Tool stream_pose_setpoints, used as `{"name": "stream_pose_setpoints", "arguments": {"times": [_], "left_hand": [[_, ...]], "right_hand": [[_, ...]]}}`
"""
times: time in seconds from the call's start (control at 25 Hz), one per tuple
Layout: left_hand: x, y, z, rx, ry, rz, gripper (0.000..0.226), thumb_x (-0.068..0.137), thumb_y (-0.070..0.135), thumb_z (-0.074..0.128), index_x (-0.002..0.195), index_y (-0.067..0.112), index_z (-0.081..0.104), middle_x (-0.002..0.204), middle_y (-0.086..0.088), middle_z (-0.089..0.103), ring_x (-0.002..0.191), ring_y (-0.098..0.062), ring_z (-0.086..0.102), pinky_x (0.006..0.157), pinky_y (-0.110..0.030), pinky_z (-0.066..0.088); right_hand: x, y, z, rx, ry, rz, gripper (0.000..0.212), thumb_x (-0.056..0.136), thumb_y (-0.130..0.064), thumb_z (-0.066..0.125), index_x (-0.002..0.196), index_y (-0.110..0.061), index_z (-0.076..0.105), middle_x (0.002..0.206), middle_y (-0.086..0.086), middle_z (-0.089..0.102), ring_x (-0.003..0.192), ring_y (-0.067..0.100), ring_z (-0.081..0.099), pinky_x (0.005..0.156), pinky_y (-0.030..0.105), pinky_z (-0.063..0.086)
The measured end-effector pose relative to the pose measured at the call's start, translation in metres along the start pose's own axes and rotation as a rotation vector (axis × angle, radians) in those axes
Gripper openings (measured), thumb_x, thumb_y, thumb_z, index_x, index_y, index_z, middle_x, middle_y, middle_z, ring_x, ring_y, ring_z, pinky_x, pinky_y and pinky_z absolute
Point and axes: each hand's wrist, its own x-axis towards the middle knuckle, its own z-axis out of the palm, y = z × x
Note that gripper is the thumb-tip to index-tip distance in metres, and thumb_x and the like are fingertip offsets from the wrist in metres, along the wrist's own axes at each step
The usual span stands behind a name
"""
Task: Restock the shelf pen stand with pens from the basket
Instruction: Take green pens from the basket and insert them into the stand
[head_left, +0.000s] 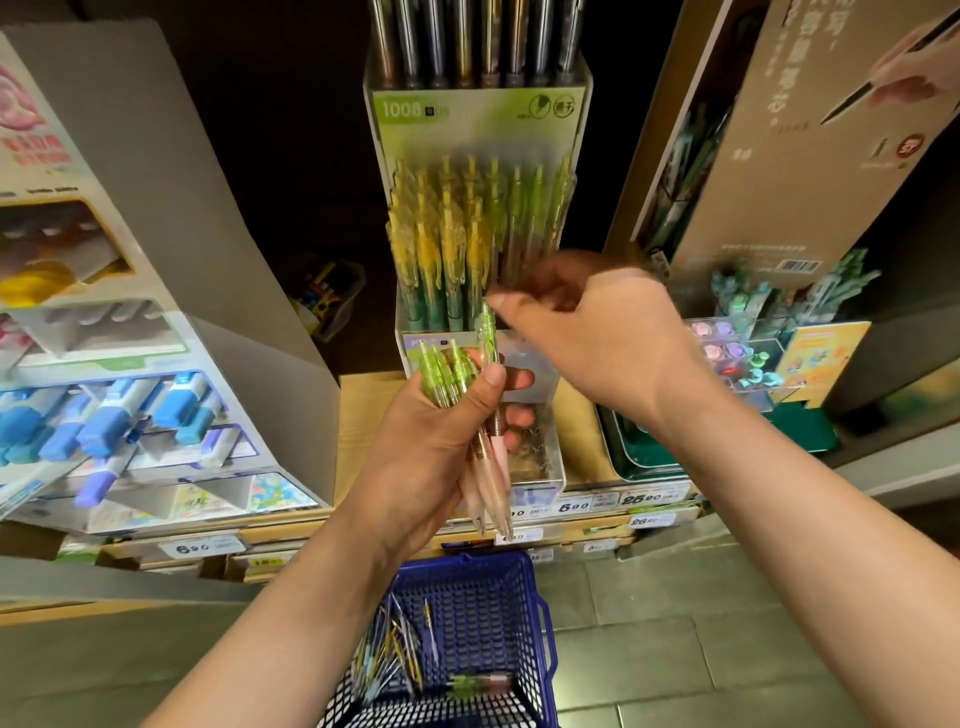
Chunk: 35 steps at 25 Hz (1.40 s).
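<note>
Head view: the left hand (441, 415) grips a bundle of green pens (457, 384), fingers wrapped tight. At one o'clock, the right hand (597, 332) blurs; whether its fingers pinch anything is unclear. Pen stand (478, 124) at twelve, blue basket (524, 582) at six.

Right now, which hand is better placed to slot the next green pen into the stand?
Right. The right hand is up by the pen stand, fingertips at the top of one green pen, though blurred. The left hand has its grip full with the pen bundle.
</note>
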Motion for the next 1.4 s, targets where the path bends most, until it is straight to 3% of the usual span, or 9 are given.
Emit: {"name": "stream_pose_setpoints", "arguments": {"times": [0.16, 0.32, 0.44, 0.52, 0.68, 0.84, 1.08, 1.24, 1.4], "left_hand": [[0.004, -0.001, 0.004, 0.106, -0.049, 0.045, 0.028, 0.090, 0.027, 0.065, 0.106, 0.006, 0.072, 0.085, -0.011, 0.075, 0.070, -0.017, 0.070, 0.061, -0.025, 0.057], [0.008, 0.000, 0.005, 0.076, -0.054, 0.059, 0.030, 0.097, 0.032, 0.059, 0.115, 0.010, 0.071, 0.104, -0.016, 0.077, 0.085, -0.025, 0.076, 0.070, -0.034, 0.063], [0.011, 0.000, 0.002, 0.050, -0.006, 0.034, 0.039, 0.103, 0.039, 0.052, 0.126, 0.007, 0.056, 0.098, -0.015, 0.076, 0.072, -0.027, 0.071, 0.064, -0.039, 0.061], [0.011, -0.002, 0.001, 0.112, 0.022, 0.045, 0.038, 0.104, 0.041, 0.051, 0.125, 0.010, 0.057, 0.086, -0.010, 0.072, 0.060, -0.021, 0.062, 0.057, -0.035, 0.055], [0.008, -0.003, 0.005, 0.140, -0.036, 0.054, 0.025, 0.107, 0.032, 0.051, 0.119, 0.010, 0.051, 0.081, -0.008, 0.063, 0.056, -0.016, 0.049, 0.056, -0.033, 0.046], [0.004, -0.004, 0.005, 0.287, -0.113, 0.047, 0.026, 0.107, 0.028, 0.050, 0.122, 0.009, 0.041, 0.101, -0.033, 0.060, 0.062, -0.031, 0.050, 0.060, -0.049, 0.046], [-0.001, 0.000, 0.005, 0.235, -0.161, 0.038, 0.045, 0.106, 0.020, 0.046, 0.134, -0.012, 0.030, 0.091, -0.001, 0.075, 0.067, -0.015, 0.062, 0.060, -0.025, 0.053], [-0.001, 0.004, 0.007, 0.066, -0.149, 0.064, 0.043, 0.101, 0.020, 0.051, 0.134, -0.005, 0.038, 0.111, -0.011, 0.076, 0.080, -0.021, 0.072, 0.077, -0.036, 0.062], [0.001, 0.003, 0.012, 0.018, -0.158, 0.075, 0.031, 0.097, 0.026, 0.056, 0.124, 0.010, 0.050, 0.109, -0.011, 0.075, 0.075, -0.022, 0.071, 0.069, -0.038, 0.062]], "right_hand": [[-0.008, -0.001, -0.002, 0.189, -0.279, 0.157, 0.037, 0.081, -0.047, 0.079, 0.086, -0.012, 0.069, 0.057, -0.013, 0.066, 0.047, 0.001, 0.061, 0.045, 0.009, 0.044], [-0.001, 0.003, -0.011, 0.235, -0.192, 0.157, 0.019, 0.089, -0.039, 0.072, 0.083, -0.021, 0.075, 0.067, -0.007, 0.072, 0.060, 0.006, 0.065, 0.067, 0.026, 0.058], [0.010, -0.001, -0.024, 0.480, 0.027, 0.121, 0.012, 0.095, -0.026, 0.068, 0.085, -0.031, 0.073, 0.071, -0.004, 0.074, 0.068, 0.014, 0.071, 0.079, 0.037, 0.063], [0.022, -0.004, -0.034, 0.515, 0.136, 0.038, 0.010, 0.096, -0.019, 0.066, 0.094, -0.027, 0.072, 0.075, -0.008, 0.074, 0.073, 0.012, 0.074, 0.074, 0.030, 0.063], [0.038, -0.015, -0.040, 0.387, 0.250, -0.154, 0.018, 0.097, -0.010, 0.063, 0.112, -0.015, 0.071, 0.088, -0.006, 0.073, 0.082, 0.010, 0.074, 0.080, 0.027, 0.061], [0.047, -0.018, -0.028, 0.214, 0.268, -0.225, 0.019, 0.096, -0.016, 0.064, 0.113, -0.014, 0.073, 0.097, 0.001, 0.076, 0.088, 0.017, 0.074, 0.088, 0.038, 0.059], [0.046, -0.015, -0.008, -0.029, 0.231, -0.267, 0.023, 0.091, -0.022, 0.070, 0.113, -0.015, 0.072, 0.099, -0.004, 0.074, 0.085, 0.007, 0.066, 0.089, 0.025, 0.053], [0.042, -0.012, -0.007, -0.115, 0.222, -0.220, 0.016, 0.092, -0.028, 0.070, 0.104, -0.018, 0.073, 0.095, -0.006, 0.075, 0.085, 0.009, 0.069, 0.083, 0.021, 0.053], [0.041, -0.014, -0.008, -0.170, 0.174, -0.157, 0.018, 0.093, -0.035, 0.067, 0.104, -0.022, 0.072, 0.098, -0.007, 0.075, 0.089, 0.010, 0.069, 0.084, 0.022, 0.052]]}}
